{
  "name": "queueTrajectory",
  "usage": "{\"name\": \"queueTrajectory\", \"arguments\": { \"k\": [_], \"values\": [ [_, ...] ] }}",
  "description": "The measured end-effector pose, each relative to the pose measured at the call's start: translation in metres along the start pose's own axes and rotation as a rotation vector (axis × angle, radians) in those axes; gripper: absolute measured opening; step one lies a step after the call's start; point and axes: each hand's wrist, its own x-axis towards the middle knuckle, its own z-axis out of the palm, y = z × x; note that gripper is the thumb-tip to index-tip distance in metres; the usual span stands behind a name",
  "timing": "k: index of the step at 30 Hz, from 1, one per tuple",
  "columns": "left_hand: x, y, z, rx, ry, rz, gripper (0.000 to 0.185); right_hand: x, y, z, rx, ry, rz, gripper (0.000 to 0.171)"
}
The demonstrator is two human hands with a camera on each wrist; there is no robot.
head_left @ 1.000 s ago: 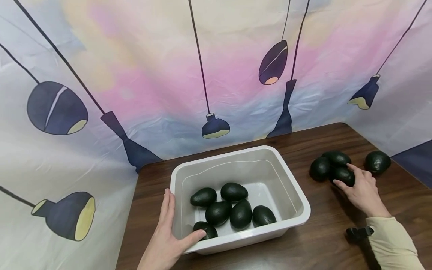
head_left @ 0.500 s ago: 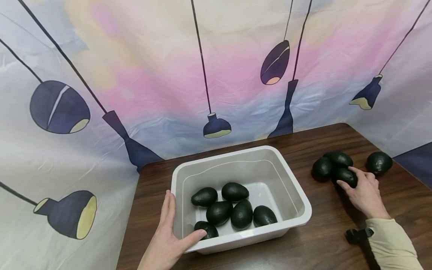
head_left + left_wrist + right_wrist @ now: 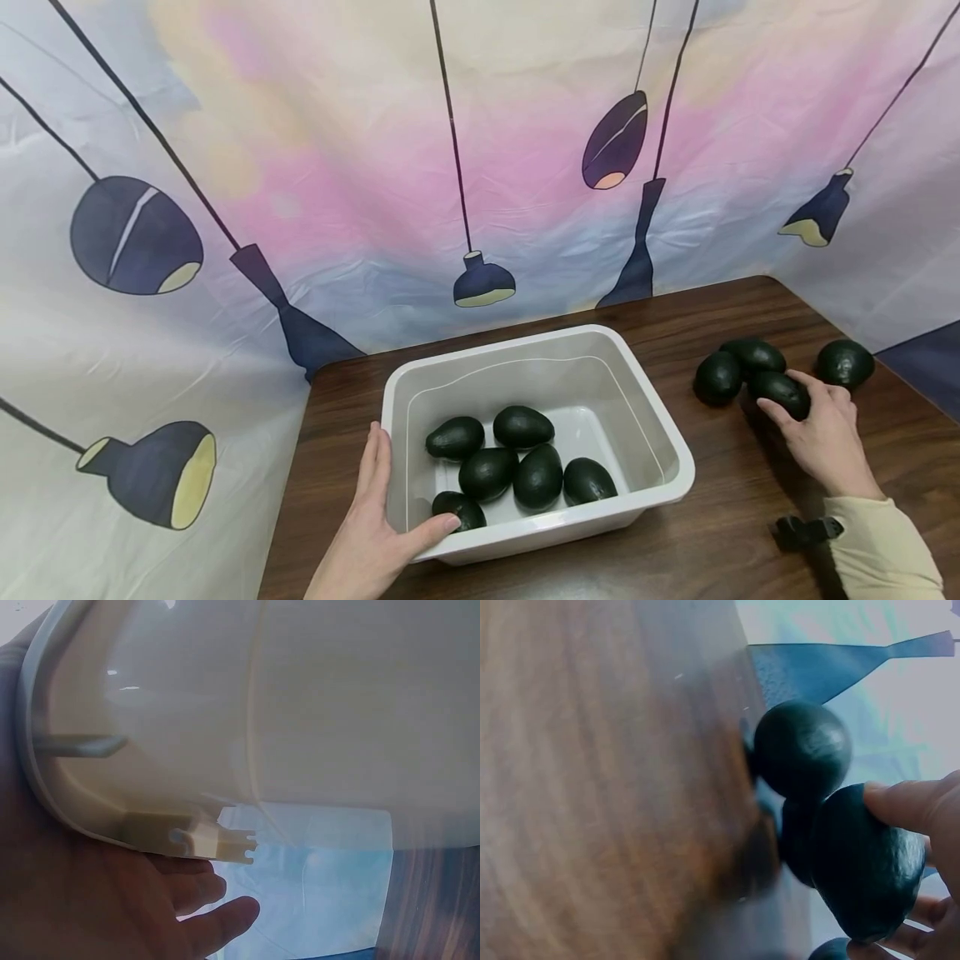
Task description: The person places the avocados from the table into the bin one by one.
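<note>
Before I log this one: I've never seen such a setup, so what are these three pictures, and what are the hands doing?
There is no machine here: a person works with bare hands and wears three cameras. The wide picture comes from the head camera and looks down at a brown table in front of a printed backdrop. The other two come from the wrists, very close up.

The left hand grips the near corner of a white tub, thumb over the rim; the left wrist view shows that corner from outside. Six avocados lie in the tub.

To the right, four avocados are out on the table: three clustered, one apart. The right hand grips the nearest avocado of the cluster, seen large in the right wrist view, fingers round it. Whether it has left the table I cannot tell.
</note>
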Motion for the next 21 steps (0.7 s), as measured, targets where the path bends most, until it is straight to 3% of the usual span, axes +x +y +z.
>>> {"name": "queueTrajectory", "arguments": {
  "k": [21],
  "values": [
    [-0.001,-0.001,0.001,0.008,0.002,-0.006,0.120,-0.003,-0.068,-0.036,0.019,0.155,-0.117,0.069]
  ]
}}
